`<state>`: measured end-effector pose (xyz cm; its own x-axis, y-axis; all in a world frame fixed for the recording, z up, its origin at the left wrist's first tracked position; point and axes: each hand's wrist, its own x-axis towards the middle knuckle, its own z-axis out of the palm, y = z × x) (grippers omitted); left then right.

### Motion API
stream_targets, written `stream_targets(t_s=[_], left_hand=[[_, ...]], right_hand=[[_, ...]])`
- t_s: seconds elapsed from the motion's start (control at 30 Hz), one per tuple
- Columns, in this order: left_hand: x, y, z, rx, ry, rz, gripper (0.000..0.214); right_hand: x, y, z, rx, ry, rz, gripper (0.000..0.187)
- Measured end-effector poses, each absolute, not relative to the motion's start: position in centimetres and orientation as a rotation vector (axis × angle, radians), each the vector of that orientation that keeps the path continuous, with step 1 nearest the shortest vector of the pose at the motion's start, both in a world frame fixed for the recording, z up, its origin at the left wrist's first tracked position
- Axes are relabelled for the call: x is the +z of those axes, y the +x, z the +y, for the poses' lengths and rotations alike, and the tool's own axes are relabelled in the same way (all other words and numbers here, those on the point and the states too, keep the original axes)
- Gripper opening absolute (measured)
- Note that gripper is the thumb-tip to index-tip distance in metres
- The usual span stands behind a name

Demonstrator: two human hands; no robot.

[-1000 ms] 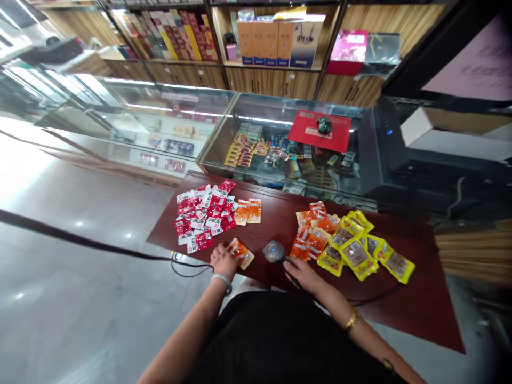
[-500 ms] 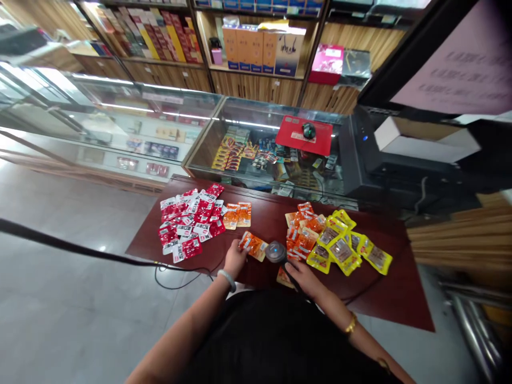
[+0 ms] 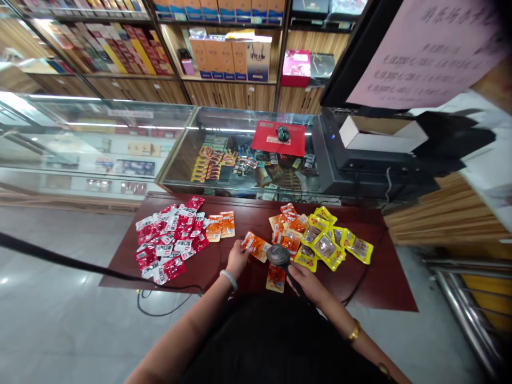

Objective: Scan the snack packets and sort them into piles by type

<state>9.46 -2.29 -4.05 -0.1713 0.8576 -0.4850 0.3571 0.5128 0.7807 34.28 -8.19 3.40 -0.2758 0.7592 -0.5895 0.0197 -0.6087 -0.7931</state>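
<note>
Head view, left hand (image 3: 237, 259), 1 packet (image 3: 256, 247), right hand (image 3: 304, 281), 1 scanner (image 3: 278, 255)

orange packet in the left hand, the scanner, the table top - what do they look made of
The orange packet looks like glossy plastic or foil film: its surface catches the light. The scanner seems hard dark grey plastic, matt, with a smooth rounded head. The table top is dark red-brown with a low sheen, wood or laminate; I cannot tell which.
</note>
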Motion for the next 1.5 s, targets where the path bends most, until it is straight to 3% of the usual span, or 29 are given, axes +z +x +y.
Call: stream_targets(t_s=[0.27, 0.47, 0.7, 0.83, 0.93, 1.03, 1.13, 1.3, 1.5], left_hand=[[-5.0, 13.1, -3.0, 0.496, 1.068, 1.489, 0.016], [-4.6, 11.3, -2.5, 0.420, 1.483, 1.568, 0.013], [-4.6, 5.5, 1.2, 0.202, 1.951, 2.046, 0.070], [-5.5, 5.6, 1.1, -0.011, 2.005, 2.027, 0.082], [-5.2, 6.8, -0.5, -0.002, 2.049, 1.917, 0.079], [-4.2, 7.7, -1.5, 0.104, 2.080, 1.791, 0.062], [-3.4, 7.7, -0.9, 0.197, 1.955, 1.966, 0.051], [-3.0, 7.8, 2.1, 0.069, 1.697, 2.255, 0.060], [-3.7, 8.2, 3.7, 0.060, 1.491, 2.019, 0.029]], right_hand=[[3.7, 33.7, -6.2, 1.827, -1.475, -1.229, 0.057], [4.1, 31.8, -4.4, 1.744, -1.431, -1.463, 0.055], [3.9, 31.1, -3.5, 1.739, -1.497, -1.531, 0.051], [3.6, 31.1, -3.2, 1.723, -1.512, -1.545, 0.052], [3.3, 31.2, -3.1, 1.701, -1.510, -1.559, 0.053], [3.1, 31.3, -3.2, 1.698, -1.484, -1.578, 0.054], [3.1, 31.5, -3.4, 1.696, -1.499, -1.556, 0.058], [3.7, 31.5, -3.8, 1.718, -1.506, -1.502, 0.063], [4.8, 32.0, -4.0, 1.726, -1.503, -1.457, 0.067]])
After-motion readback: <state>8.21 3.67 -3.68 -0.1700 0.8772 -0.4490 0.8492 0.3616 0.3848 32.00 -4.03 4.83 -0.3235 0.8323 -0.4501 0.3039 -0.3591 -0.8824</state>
